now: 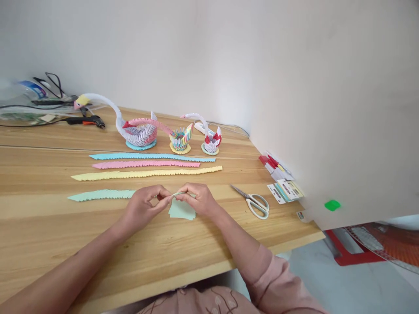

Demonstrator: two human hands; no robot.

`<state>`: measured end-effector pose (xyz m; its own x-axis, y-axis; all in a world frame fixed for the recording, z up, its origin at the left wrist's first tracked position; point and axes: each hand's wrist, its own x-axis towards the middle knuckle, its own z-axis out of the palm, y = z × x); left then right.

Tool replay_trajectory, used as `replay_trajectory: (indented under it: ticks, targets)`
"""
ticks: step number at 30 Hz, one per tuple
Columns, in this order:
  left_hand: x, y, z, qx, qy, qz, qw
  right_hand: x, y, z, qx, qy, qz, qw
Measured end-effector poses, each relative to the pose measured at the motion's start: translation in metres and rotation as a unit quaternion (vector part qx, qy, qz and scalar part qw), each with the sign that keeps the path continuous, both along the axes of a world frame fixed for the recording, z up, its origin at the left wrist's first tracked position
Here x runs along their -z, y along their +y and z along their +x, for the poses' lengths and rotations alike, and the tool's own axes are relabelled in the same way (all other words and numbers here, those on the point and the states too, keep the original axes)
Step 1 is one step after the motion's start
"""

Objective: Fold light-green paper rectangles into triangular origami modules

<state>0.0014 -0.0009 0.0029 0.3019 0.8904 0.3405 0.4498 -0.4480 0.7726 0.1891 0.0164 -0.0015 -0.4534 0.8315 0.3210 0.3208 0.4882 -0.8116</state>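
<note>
A small piece of light green paper (177, 194) is pinched between my left hand (147, 204) and my right hand (198, 198), with the fingers of both closed on it. Beneath my right hand lies a stack of light green paper sheets (182, 210) on the table. To the left, a green row of folded paper pieces (101, 195) runs up to my left hand, which hides its right end. Farther back lie a yellow row (147, 174), a pink row (145, 164) and a blue row (152, 156) of overlapping folded paper.
Scissors (252, 201) lie at the right, near paper packs (285, 191) and red and white papers (276, 166) by the partition. Along the back stand a large paper swan (142, 134), a multicoloured one (180, 140) and a small one (212, 141). A glue gun (88, 121) lies back left.
</note>
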Motion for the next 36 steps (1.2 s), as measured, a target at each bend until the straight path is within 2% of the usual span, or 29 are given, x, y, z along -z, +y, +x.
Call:
replay_trajectory:
  ticks: [2,6,11,13,18,25,30,36]
  targets:
    - [-0.002,-0.001,0.000,0.017,-0.005,0.017,1.000,0.000,-0.001,0.000,-0.013,0.023,-0.021,0.999]
    - [-0.004,-0.003,0.000,0.046,-0.056,-0.002,0.997,0.001,-0.003,-0.001,-0.034,0.081,-0.089,0.992]
    - [-0.001,-0.003,-0.002,0.062,-0.090,-0.014,0.994,0.003,-0.005,-0.003,-0.042,0.117,-0.117,0.985]
    - [-0.001,-0.002,-0.003,0.056,-0.087,-0.018,0.994,0.004,-0.004,-0.003,-0.041,0.107,-0.105,0.988]
    - [-0.004,0.000,-0.004,0.049,-0.075,-0.021,0.996,0.008,-0.001,0.001,-0.046,0.044,-0.014,0.998]
    - [-0.004,0.003,-0.005,0.045,-0.059,-0.031,0.997,0.014,0.001,0.003,-0.056,-0.011,0.059,0.997]
    - [-0.003,0.004,-0.006,0.035,-0.056,-0.035,0.997,0.017,0.001,0.001,-0.058,-0.019,0.080,0.995]
    - [0.001,0.004,-0.007,0.038,-0.013,-0.007,0.999,0.015,0.001,0.000,-0.043,0.002,0.099,0.994]
